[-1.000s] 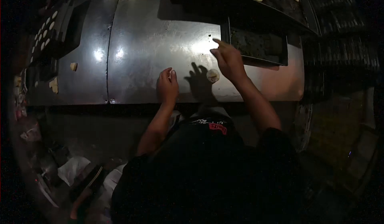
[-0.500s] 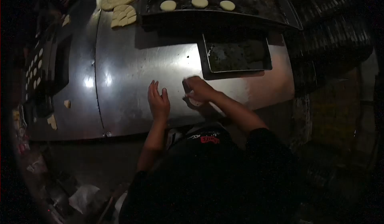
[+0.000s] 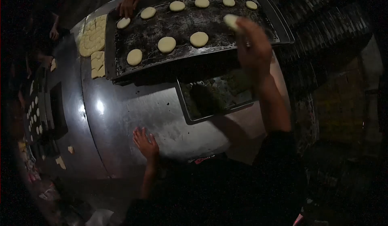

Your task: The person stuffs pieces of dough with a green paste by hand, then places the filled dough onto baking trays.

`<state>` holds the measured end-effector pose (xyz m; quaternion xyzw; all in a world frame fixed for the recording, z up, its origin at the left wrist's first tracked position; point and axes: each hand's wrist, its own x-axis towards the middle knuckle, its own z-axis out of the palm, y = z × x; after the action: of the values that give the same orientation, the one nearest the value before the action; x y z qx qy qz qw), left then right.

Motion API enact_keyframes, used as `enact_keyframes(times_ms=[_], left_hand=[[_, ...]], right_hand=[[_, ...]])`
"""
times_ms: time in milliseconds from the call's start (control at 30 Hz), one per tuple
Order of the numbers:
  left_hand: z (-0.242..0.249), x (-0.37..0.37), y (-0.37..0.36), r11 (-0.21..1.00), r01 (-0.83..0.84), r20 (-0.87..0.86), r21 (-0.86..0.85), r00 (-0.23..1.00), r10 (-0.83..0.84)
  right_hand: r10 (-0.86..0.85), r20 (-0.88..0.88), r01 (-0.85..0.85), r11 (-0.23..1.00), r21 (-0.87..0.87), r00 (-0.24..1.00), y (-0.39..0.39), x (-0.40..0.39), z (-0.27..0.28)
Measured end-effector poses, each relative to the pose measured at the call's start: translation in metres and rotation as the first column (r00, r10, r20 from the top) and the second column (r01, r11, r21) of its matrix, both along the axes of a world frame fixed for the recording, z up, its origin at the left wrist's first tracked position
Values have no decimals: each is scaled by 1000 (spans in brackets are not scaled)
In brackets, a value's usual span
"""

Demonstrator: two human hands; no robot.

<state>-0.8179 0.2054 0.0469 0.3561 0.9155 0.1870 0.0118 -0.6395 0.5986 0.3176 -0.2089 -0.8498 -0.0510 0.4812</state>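
A flat round of pale dough (image 3: 231, 22) is pinched in the fingers of my right hand (image 3: 254, 42), held over the right part of a dark baking tray (image 3: 182, 24). On that tray lie several dough rounds (image 3: 199, 39) in two rows. My left hand (image 3: 146, 143) hovers low by the front of the metal table (image 3: 133, 109), fingers spread and nothing in them. A smaller oiled tray (image 3: 218, 94) sits between my body and the baking tray, partly in its shadow.
Another person's hand (image 3: 128, 4) touches a dough round at the baking tray's far left corner. Cut dough slabs (image 3: 93, 36) lie left of it. A second tray of rounds (image 3: 34, 113) stands at far left, with dough scraps (image 3: 60, 162) nearby. Stacked dark trays (image 3: 339, 36) fill the right.
My right hand has gone from the table up to the baking tray with a dough round. My left hand stays low over the table. The view has tilted up, and another person's hand has appeared.
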Motion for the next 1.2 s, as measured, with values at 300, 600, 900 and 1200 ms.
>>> enact_keyframes(times_ms=[300, 600, 900, 1200], left_hand=[[-13, -51, -28, 977, -93, 181, 192, 982, 58], [40, -284, -46, 697, -425, 642, 578, 764, -66], [30, -503, 112, 709, -394, 710, 585, 671, -213], [12, -479, 229, 864, -295, 407, 407, 906, 117]], right_hand=[[-142, 205, 195, 943, -269, 969, -28, -22, -97], [520, -124, -144, -3, -990, 845, -274, -174, -220], [-390, -473, -524, -29, -851, 790, -223, -456, -249], [-246, -420, -422, 49, -905, 873, -141, -568, -256]])
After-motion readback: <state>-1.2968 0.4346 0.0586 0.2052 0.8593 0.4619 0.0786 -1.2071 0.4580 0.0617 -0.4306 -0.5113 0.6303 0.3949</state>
